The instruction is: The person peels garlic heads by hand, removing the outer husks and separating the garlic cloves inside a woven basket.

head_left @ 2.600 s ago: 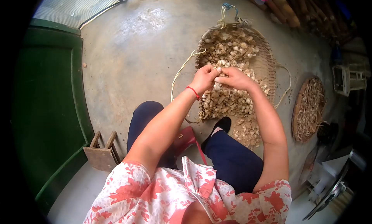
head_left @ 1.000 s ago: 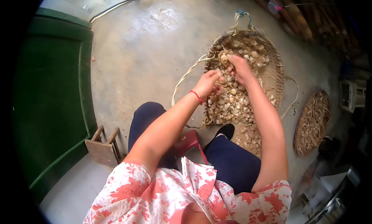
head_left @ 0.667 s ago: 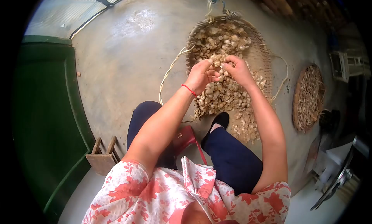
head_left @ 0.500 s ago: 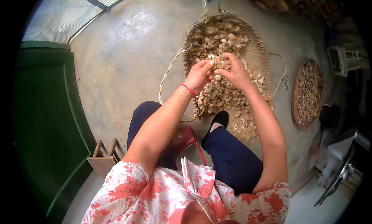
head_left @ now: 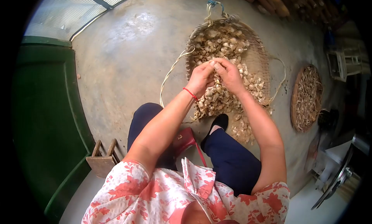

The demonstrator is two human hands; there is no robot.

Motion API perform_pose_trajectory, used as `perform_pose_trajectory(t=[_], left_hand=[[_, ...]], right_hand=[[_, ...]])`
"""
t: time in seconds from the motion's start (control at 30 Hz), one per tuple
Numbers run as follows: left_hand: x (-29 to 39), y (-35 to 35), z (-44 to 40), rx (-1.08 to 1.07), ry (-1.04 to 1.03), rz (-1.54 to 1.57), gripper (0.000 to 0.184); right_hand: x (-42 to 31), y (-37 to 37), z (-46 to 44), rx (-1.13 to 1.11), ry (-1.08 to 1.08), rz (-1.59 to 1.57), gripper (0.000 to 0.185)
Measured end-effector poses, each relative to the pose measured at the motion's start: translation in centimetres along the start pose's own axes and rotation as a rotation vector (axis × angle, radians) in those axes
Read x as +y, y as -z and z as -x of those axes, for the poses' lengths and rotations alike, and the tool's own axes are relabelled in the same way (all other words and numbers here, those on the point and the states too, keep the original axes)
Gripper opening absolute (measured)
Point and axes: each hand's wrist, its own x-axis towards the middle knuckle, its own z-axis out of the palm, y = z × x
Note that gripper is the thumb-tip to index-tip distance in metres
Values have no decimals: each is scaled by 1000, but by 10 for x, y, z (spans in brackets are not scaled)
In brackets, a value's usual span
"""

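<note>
Over a woven basket (head_left: pixel 257 55) with heaps of dry, pale garlic bulbs (head_left: pixel 221 40), both hands meet at the fingertips. My left hand (head_left: pixel 201 77) is closed, thumb and forefinger pinched together. Against it presses my right hand (head_left: pixel 229 74), its thumb and fingers also closed. A garlic bulb appears to be between them, mostly hidden by the fingers. More garlic (head_left: pixel 213 102) lies just below the hands, toward the basket's near end.
A rope handle (head_left: pixel 167 76) loops out on the basket's left. Loose garlic and debris (head_left: pixel 242 129) spill near my shoe (head_left: pixel 221 121). On the right lies a round tray (head_left: pixel 296 104) of dried pieces. A wooden stool (head_left: pixel 102 162) stands by the green door (head_left: pixel 46 119).
My hands have come together; the right fingers, spread around the garlic before, now pinch against the left thumb. The whole view has shifted slightly.
</note>
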Motion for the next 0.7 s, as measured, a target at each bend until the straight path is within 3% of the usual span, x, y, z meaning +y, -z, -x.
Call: perform_pose_trajectory(t=[0.03, 0.1, 0.27, 0.33, 0.47, 0.57, 0.63, 0.67, 0.7], left_hand=[[2, -2, 1, 38, -14, 49, 17], [6, -2, 2, 17, -51, 51, 21], [10, -7, 4, 45, -109, -85, 34], [15, -10, 7, 57, -107, -85, 33], [13, -9, 4, 90, -128, -108, 32], [7, -14, -2, 182, -142, -122, 32], [7, -2, -5, 140, -51, -179, 36], [6, 3, -6, 97, 44, -233, 43], [8, 5, -5, 98, 46, -232, 43]], right_hand=[[-1, -5, 2, -4, 4, -2, 31], [-5, -13, 7, 100, -199, -233, 28], [-5, -22, 7, 167, -293, -478, 24], [-4, -20, 6, 189, -445, -729, 23], [-1, -18, 4, 270, -539, -870, 23], [7, -3, 0, 158, -467, -725, 21], [-1, -4, -7, 99, 25, 196, 23], [-9, -1, -1, 41, 36, 415, 26], [-7, -2, 1, 41, 34, 414, 26]])
